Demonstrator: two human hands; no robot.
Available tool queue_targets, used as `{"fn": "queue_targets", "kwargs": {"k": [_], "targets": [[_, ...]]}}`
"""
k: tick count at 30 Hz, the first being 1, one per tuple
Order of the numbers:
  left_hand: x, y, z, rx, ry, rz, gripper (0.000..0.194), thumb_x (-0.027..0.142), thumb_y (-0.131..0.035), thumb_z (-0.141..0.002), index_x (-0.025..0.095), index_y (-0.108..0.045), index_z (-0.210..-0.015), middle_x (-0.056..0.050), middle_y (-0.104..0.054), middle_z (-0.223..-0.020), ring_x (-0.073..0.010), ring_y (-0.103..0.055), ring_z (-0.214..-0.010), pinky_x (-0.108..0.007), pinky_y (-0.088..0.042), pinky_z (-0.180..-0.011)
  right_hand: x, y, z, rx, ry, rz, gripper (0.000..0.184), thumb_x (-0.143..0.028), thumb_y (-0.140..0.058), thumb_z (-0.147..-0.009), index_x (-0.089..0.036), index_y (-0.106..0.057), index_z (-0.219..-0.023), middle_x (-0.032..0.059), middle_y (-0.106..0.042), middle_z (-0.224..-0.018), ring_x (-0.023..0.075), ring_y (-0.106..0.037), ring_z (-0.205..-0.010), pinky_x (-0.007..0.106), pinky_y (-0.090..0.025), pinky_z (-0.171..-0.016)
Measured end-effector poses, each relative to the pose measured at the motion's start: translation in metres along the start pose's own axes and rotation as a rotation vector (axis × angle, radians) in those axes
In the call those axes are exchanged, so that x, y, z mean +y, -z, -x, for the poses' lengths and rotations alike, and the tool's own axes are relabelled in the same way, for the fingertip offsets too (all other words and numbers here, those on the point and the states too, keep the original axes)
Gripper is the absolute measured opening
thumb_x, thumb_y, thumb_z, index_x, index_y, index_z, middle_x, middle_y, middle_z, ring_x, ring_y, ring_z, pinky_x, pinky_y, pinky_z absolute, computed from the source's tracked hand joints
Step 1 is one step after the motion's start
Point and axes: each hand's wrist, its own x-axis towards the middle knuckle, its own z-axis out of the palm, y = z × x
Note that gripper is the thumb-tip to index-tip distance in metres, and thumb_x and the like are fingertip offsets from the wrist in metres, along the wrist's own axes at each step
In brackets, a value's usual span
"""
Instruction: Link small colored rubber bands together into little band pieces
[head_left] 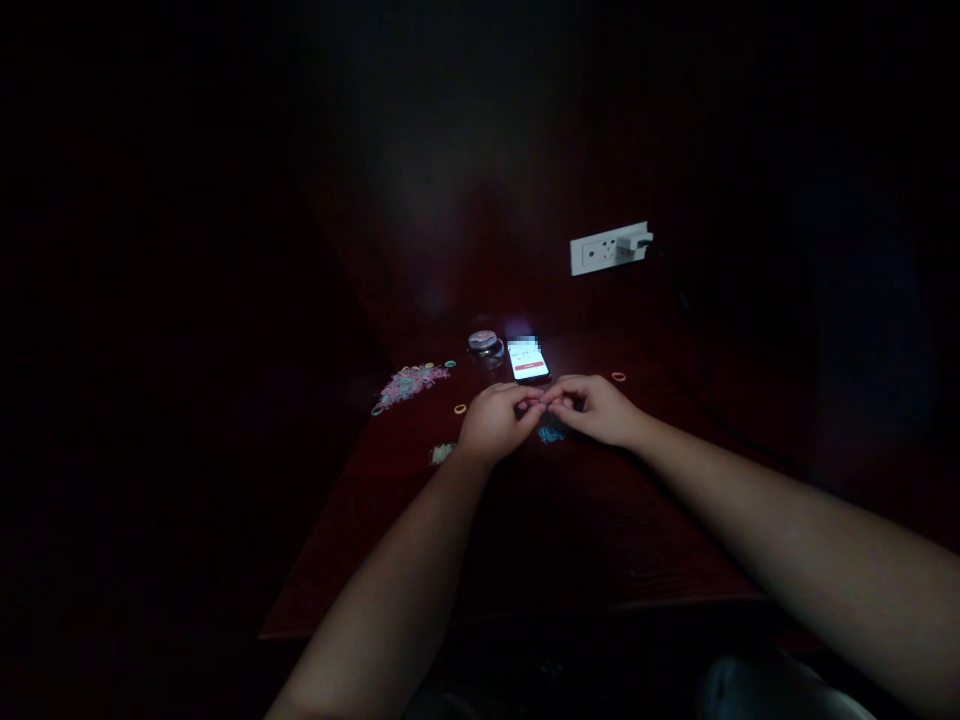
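My left hand [495, 420] and my right hand [598, 408] meet above the dark red table, fingertips pinched close together. Between them shows a bit of a pinkish-purple small elastic band [542, 402], mostly hidden by the fingers. Just beneath my fingertips lies a bunch of blue bands [550, 435]. Beside my left wrist sits a bunch of pale cream bands [442, 454]. One yellowish band [460, 409] lies left of my left hand, and a single pink band [619, 377] lies beyond my right hand.
A mixed heap of pink, purple and green bands [411, 384] spreads near the table's left edge. Behind my hands stand a clear lidded jar [486, 348] and a lit phone [528, 358]. A wall socket [609, 248] holds a white plug, its dark cable running down at right.
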Motion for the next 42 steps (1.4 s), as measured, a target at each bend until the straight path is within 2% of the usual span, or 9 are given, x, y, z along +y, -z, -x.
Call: {"fn": "queue_targets", "kwargs": {"k": [6, 15, 25, 31, 37, 42], "targets": [[-0.0017, -0.0004, -0.0001, 0.016, -0.004, 0.009, 0.019, 0.025, -0.060, -0.083, 0.023, -0.072, -0.098, -0.003, -0.071, -0.089, -0.0177, -0.062, -0.083, -0.030, -0.050, -0.078, -0.0020, -0.0008, 0.0002, 0.004, 0.002, -0.031, 0.021, -0.028, -0.060, -0.077, -0.015, -0.072, -0.087, 0.0025, -0.057, -0.069, 0.0102, -0.046, -0.056, 0.023, -0.039, -0.052], [-0.0048, -0.0015, -0.0010, 0.052, -0.017, -0.022, 0.020, 0.026, -0.060, -0.084, 0.022, -0.071, -0.100, -0.003, -0.071, -0.096, -0.0188, -0.062, -0.090, -0.032, -0.049, -0.085, -0.0035, -0.0035, 0.0028, -0.052, -0.051, -0.113, 0.029, -0.030, -0.060, -0.077, -0.012, -0.070, -0.098, -0.0012, -0.050, -0.062, 0.0088, -0.042, -0.055, 0.022, -0.036, -0.051], [-0.0064, 0.0001, -0.0017, 0.065, -0.032, -0.037, 0.020, 0.029, -0.059, -0.086, 0.024, -0.072, -0.101, -0.003, -0.072, -0.097, -0.0185, -0.063, -0.089, -0.034, -0.049, -0.085, 0.0008, -0.0040, -0.0002, 0.013, -0.035, -0.065, 0.027, -0.029, -0.055, -0.081, -0.013, -0.071, -0.095, 0.0035, -0.061, -0.071, 0.0121, -0.048, -0.060, 0.025, -0.039, -0.056], [-0.0076, 0.0001, -0.0017, 0.064, -0.043, -0.009, 0.019, 0.026, -0.058, -0.086, 0.023, -0.072, -0.099, -0.002, -0.073, -0.097, -0.0178, -0.063, -0.089, -0.033, -0.049, -0.085, 0.0017, -0.0033, -0.0008, 0.029, -0.056, -0.071, 0.026, -0.031, -0.055, -0.081, -0.013, -0.070, -0.091, 0.0010, -0.055, -0.064, 0.0112, -0.044, -0.057, 0.024, -0.037, -0.054], [-0.0047, 0.0014, -0.0017, 0.097, -0.016, -0.017, 0.015, 0.025, -0.059, -0.085, 0.022, -0.072, -0.089, -0.002, -0.072, -0.088, -0.0174, -0.062, -0.083, -0.032, -0.048, -0.081, -0.0041, -0.0039, -0.0014, 0.044, -0.083, -0.105, 0.022, -0.033, -0.058, -0.078, -0.013, -0.067, -0.083, -0.0010, -0.051, -0.060, 0.0104, -0.043, -0.055, 0.023, -0.035, -0.051], [-0.0025, 0.0014, -0.0016, 0.113, -0.015, -0.006, 0.012, 0.023, -0.059, -0.084, 0.021, -0.072, -0.086, -0.001, -0.071, -0.084, -0.0167, -0.060, -0.079, -0.030, -0.046, -0.077, -0.0037, -0.0039, -0.0020, 0.076, -0.074, -0.138, 0.022, -0.030, -0.062, -0.075, -0.014, -0.062, -0.091, -0.0030, -0.047, -0.062, 0.0094, -0.041, -0.055, 0.022, -0.034, -0.050]]}}
